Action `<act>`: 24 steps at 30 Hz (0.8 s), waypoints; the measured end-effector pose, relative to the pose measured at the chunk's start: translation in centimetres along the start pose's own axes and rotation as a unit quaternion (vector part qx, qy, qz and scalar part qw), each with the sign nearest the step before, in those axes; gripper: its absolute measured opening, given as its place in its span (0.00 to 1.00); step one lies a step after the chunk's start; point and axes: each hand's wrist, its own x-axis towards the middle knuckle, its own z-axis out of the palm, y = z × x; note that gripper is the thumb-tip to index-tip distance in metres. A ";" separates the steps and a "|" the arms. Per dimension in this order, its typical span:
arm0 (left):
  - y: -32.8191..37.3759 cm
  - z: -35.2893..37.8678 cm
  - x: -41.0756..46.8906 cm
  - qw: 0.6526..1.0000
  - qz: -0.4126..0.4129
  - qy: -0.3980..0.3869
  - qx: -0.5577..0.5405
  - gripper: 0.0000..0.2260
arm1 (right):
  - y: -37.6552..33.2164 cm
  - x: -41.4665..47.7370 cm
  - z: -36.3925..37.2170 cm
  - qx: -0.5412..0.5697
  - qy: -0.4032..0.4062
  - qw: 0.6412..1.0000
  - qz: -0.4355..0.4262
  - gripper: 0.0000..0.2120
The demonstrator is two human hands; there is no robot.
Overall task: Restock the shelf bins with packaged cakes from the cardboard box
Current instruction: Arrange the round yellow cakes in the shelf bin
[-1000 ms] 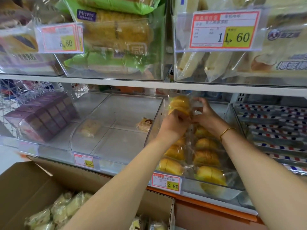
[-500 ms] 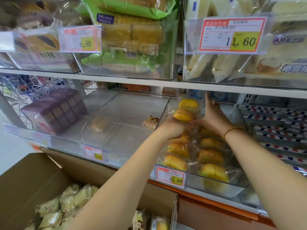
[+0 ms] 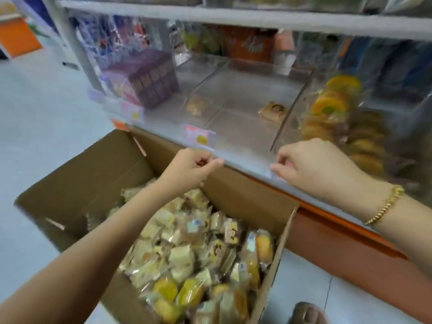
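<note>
Head view, looking steeply down. Holding the left hand [image 3: 194, 167] loosely curled above the far wall of the cardboard box [image 3: 93, 174], thumb tip resting near the forefinger, gripping nothing as far as the motion blur allows telling. Holding the right hand [image 3: 311, 167] just as loosely curled, palm down, at the front lip of the shelf [image 3: 247, 159], likewise carrying nothing, and wearing a gold bracelet [image 3: 385, 204] at the wrist.

Finding the packaged cakes [image 3: 187, 249] heaped loose in the box, below the left hand and back toward the body, lying every which way and sharing no long axis. Seeing pale square ones filling the middle and yellow oval ones [image 3: 187, 293] gathering at the near end.

Judging the left hand the nearer of the two, needing little more than a drop and a slight pull back into the heap. Judging the right hand as having to cross leftward over the box wall first.

Noting the shelf bins [image 3: 245, 90] beyond both hands: the middle one showing only a lone wrapped cake [image 3: 272, 111], the one to its right stacking rows of orange-yellow cakes [image 3: 334, 106]. Reckoning on the refill running up and away from the box.
</note>
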 end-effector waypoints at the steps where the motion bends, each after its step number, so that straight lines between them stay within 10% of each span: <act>1: -1.9 -0.4 -0.8 0.999 -0.038 -0.014 0.008 0.18 | -1.3 0.4 1.2 0.019 -0.022 0.999 -0.019 0.12; 8: -16.7 -1.0 -7.4 0.914 -0.224 -0.208 0.265 0.06 | -9.6 3.5 12.6 0.088 -0.290 0.950 -0.074 0.17; 17: -22.8 -0.2 -9.6 0.812 -0.292 -0.409 0.298 0.10 | -18.3 3.1 26.9 0.107 -0.514 0.845 -0.102 0.27; 24: -24.2 4.0 -6.5 0.751 -0.356 -0.509 0.227 0.14 | -18.7 -0.1 34.3 0.217 -0.507 0.825 0.121 0.33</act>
